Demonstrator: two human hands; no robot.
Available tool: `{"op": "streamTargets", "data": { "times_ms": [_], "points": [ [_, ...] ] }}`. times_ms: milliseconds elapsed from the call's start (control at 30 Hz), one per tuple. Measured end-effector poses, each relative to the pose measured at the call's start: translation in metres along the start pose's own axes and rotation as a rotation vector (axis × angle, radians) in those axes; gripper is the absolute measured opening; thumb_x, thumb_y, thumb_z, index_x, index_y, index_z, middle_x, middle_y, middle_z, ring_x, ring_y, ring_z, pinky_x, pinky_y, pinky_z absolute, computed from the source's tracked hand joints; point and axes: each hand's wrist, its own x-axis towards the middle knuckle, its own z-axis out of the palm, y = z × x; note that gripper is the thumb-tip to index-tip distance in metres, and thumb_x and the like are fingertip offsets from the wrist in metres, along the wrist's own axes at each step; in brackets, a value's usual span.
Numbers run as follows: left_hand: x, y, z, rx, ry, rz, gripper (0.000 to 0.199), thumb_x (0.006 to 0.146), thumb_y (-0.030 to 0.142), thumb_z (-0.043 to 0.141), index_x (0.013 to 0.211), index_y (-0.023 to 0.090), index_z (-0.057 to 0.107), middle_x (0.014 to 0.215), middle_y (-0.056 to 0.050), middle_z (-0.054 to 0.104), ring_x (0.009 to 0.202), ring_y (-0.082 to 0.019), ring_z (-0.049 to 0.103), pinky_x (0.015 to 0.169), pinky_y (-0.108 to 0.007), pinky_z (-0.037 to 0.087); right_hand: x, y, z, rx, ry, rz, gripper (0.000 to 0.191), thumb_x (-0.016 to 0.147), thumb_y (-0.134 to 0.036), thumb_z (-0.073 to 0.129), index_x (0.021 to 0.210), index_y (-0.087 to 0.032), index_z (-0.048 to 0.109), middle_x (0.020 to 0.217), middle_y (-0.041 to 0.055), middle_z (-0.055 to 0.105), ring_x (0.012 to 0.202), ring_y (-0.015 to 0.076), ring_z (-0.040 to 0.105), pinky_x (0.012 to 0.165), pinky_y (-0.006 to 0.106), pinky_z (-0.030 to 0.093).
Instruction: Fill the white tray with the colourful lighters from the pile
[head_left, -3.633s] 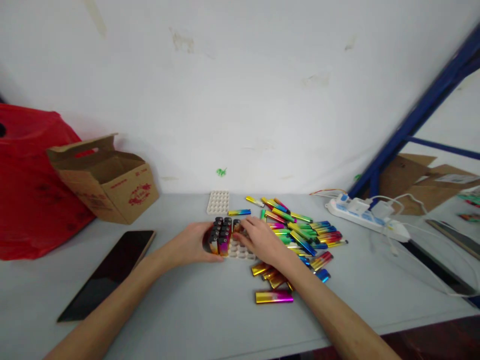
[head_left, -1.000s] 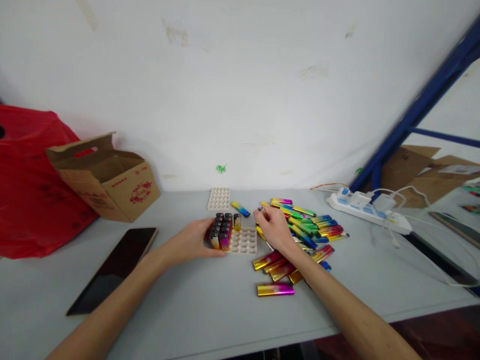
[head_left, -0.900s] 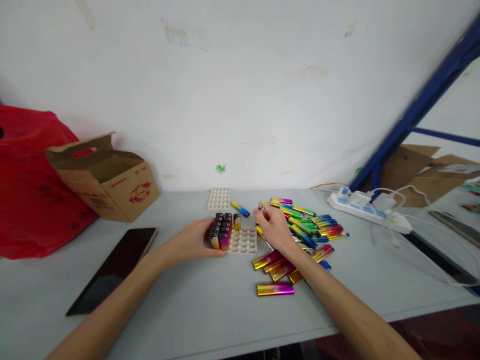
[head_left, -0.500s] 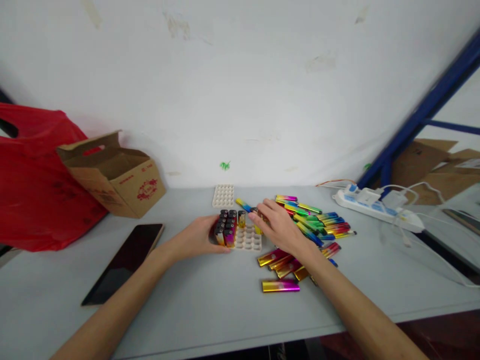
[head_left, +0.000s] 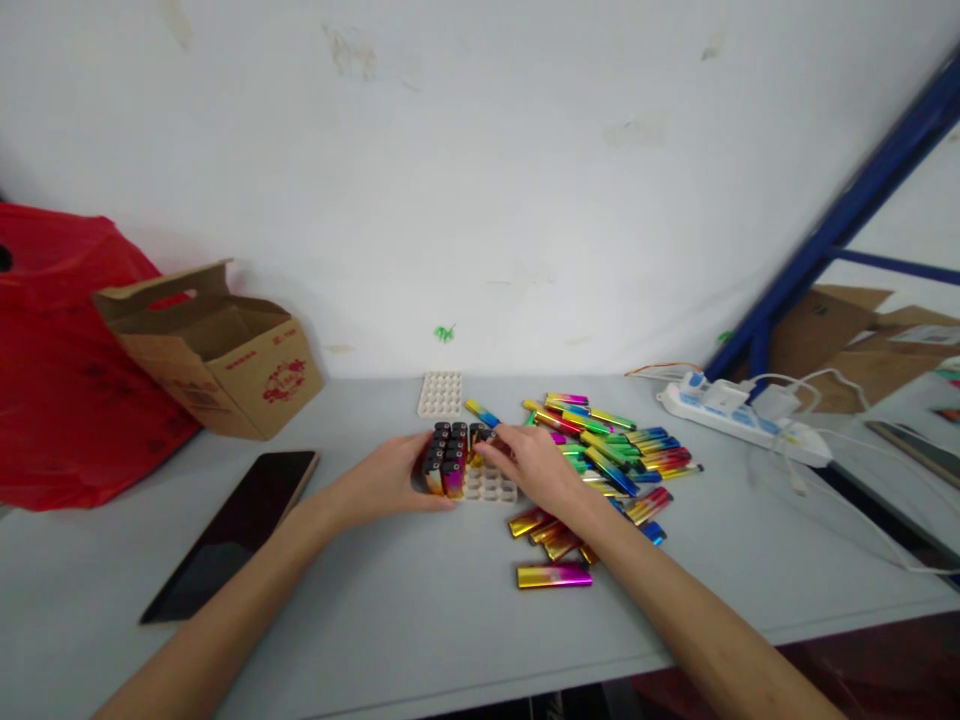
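Observation:
Black-topped lighters (head_left: 452,465) stand upright in close rows in the left part of a white tray (head_left: 491,488) with many sockets. My left hand (head_left: 390,475) is wrapped round the left side of these lighters, its thumb along the front and its other fingers largely hidden behind them. My right hand (head_left: 536,465) is closed in a pinch over the tray, on a lighter (head_left: 480,440) with a yellow body, right beside the standing rows. The fingers partly cover this lighter. Bare sockets show at the tray's front right.
Shiny multicoloured lighters (head_left: 611,460) lie in a loose heap to the right, one (head_left: 553,575) nearer the front. A second white tray (head_left: 441,394) lies behind. Around are a phone (head_left: 232,535), a cardboard box (head_left: 255,370), a red bag (head_left: 67,370) and a power strip (head_left: 742,425).
My right hand has moved left and brought a lighter down beside the standing rows. My left hand keeps its hold. The whole view has shifted slightly.

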Motion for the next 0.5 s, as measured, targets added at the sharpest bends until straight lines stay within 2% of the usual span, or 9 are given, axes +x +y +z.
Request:
{"op": "streamTargets", "data": {
  "times_ms": [133, 233, 333, 400, 433, 500],
  "points": [
    [0.0, -0.001, 0.001, -0.001, 0.005, -0.001, 0.069, 0.071, 0.056, 0.094, 0.127, 0.021, 0.073, 0.135, -0.014, 0.082, 0.121, -0.04, 0.078, 0.107, -0.047, 0.061, 0.001, -0.014, -0.004, -0.16, -0.047, -0.004, 0.037, 0.117, -0.05, 0.059, 0.108, -0.019, 0.078, 0.098, 0.0126, 0.084, 0.086, 0.0269, 0.078, 0.081, 0.034, 0.05],
    [0.001, -0.003, 0.002, -0.02, 0.008, 0.004, 0.068, 0.071, 0.057, 0.094, 0.126, 0.022, 0.072, 0.133, -0.012, 0.083, 0.117, -0.039, 0.079, 0.104, -0.045, 0.062, 0.001, -0.008, -0.011, -0.144, -0.047, -0.049, 0.04, 0.116, -0.054, 0.06, 0.107, -0.02, 0.078, 0.1, 0.0098, 0.084, 0.088, 0.0245, 0.077, 0.087, 0.033, 0.05],
    [0.003, -0.005, 0.002, -0.034, 0.0, -0.004, 0.074, 0.07, 0.059, 0.094, 0.13, 0.022, 0.071, 0.134, -0.012, 0.083, 0.115, -0.038, 0.079, 0.103, -0.046, 0.063, 0.0, 0.026, -0.026, -0.085, 0.062, -0.016, 0.046, 0.119, -0.054, 0.053, 0.104, -0.02, 0.078, 0.095, 0.0079, 0.082, 0.09, 0.0226, 0.075, 0.089, 0.032, 0.05],
    [0.004, -0.006, 0.002, -0.012, 0.002, -0.022, 0.076, 0.069, 0.062, 0.093, 0.13, 0.021, 0.072, 0.134, -0.014, 0.083, 0.115, -0.04, 0.079, 0.102, -0.049, 0.064, -0.001, 0.062, -0.036, -0.115, 0.152, 0.088, 0.046, 0.122, -0.043, 0.046, 0.103, -0.018, 0.079, 0.098, 0.0106, 0.082, 0.093, 0.0238, 0.075, 0.091, 0.033, 0.051],
    [0.004, -0.006, 0.002, 0.006, 0.006, -0.031, 0.077, 0.068, 0.064, 0.093, 0.129, 0.021, 0.072, 0.133, -0.014, 0.083, 0.114, -0.041, 0.079, 0.102, -0.05, 0.064, -0.001, 0.08, -0.04, -0.157, 0.197, 0.154, 0.04, 0.121, -0.035, 0.048, 0.109, -0.017, 0.08, 0.106, 0.0137, 0.083, 0.101, 0.0259, 0.075, 0.096, 0.035, 0.052],
    [0.004, -0.006, 0.001, 0.038, 0.015, -0.041, 0.076, 0.068, 0.065, 0.092, 0.126, 0.022, 0.074, 0.131, -0.015, 0.083, 0.113, -0.042, 0.079, 0.101, -0.052, 0.063, -0.002, 0.114, -0.045, -0.207, 0.204, 0.244, 0.028, 0.115, -0.024, 0.057, 0.128, -0.014, 0.079, 0.134, 0.0194, 0.08, 0.123, 0.0297, 0.073, 0.109, 0.039, 0.052]
  ]
}}
